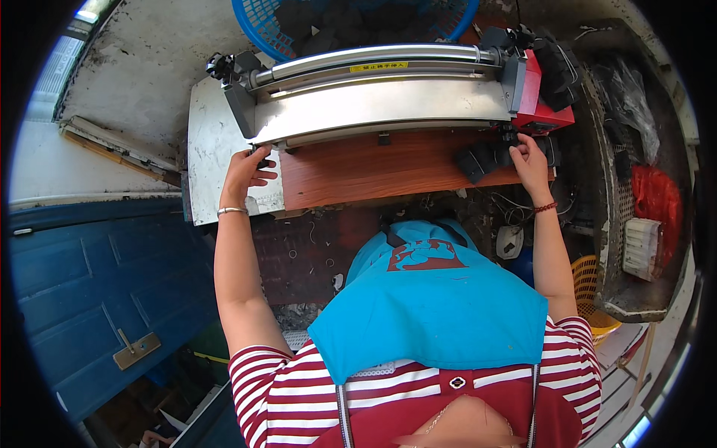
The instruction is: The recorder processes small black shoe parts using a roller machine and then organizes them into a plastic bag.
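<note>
Along the far side of the table (336,175), roller machine (381,101) sits crosswise in front of the person, long axis running left-right, right end slightly higher in view. Long front edge faces the wearer; blue basket (258,30) with dark pieces is behind it. Looks: bright metal roller (321,69) on top, wide silver plate below it, yellow label strip (379,66) in the middle, grey end brackets, red housing (534,93) at the right end. Both arms reach forward, spread wide, one hand per front corner. Left hand (245,170): silver bangle at the wrist, thumb and index at a black fitting (264,163) under the left corner, other fingers loosely bent; can't tell if it's gripped. Right hand (532,163): dark red bracelet, thumb and index partly apart beside black knob (508,135), remaining fingers curled; can't tell if pinched or just touched. Dark block-like pieces (478,160) lie just left of that hand.
</note>
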{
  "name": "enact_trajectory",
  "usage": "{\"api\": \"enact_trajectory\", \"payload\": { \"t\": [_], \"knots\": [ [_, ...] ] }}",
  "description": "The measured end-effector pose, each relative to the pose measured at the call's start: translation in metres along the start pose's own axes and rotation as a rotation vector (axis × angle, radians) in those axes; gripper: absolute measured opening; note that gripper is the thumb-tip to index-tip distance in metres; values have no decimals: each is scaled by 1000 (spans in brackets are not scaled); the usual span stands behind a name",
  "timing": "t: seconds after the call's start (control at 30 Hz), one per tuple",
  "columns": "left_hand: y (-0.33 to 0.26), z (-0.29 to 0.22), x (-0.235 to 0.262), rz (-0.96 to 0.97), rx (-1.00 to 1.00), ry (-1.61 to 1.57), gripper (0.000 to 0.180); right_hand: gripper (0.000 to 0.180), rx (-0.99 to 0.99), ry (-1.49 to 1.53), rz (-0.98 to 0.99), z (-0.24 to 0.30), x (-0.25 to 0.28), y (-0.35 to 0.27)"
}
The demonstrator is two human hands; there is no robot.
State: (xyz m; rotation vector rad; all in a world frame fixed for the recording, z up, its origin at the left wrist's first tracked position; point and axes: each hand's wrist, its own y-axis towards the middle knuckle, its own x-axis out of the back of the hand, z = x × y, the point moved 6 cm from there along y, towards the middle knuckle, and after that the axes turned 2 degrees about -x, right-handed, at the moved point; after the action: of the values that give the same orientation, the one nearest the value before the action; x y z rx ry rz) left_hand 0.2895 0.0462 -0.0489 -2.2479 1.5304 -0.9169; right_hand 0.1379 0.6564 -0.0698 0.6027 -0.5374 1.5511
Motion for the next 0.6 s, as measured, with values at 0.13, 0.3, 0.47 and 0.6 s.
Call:
{"api": "enact_trajectory", "payload": {
  "t": [0.13, 0.3, 0.47, 0.6],
  "knots": [
    [4, 8, 1, -7, -22, -46, 45, 47, 18, -111, -18, 5, -4, -1],
    [7, 10, -1, -15, -26, -61, 45, 54, 27, -178, -31, 12, -6, -8],
    [4, 8, -1, -63, -52, -87, 42, 59, 56, -168, -17, 11, -11, -12],
    [2, 7, -1, -76, -66, -86, 42, 63, 70, -162, -20, 10, -13, -15]
  ]
}}
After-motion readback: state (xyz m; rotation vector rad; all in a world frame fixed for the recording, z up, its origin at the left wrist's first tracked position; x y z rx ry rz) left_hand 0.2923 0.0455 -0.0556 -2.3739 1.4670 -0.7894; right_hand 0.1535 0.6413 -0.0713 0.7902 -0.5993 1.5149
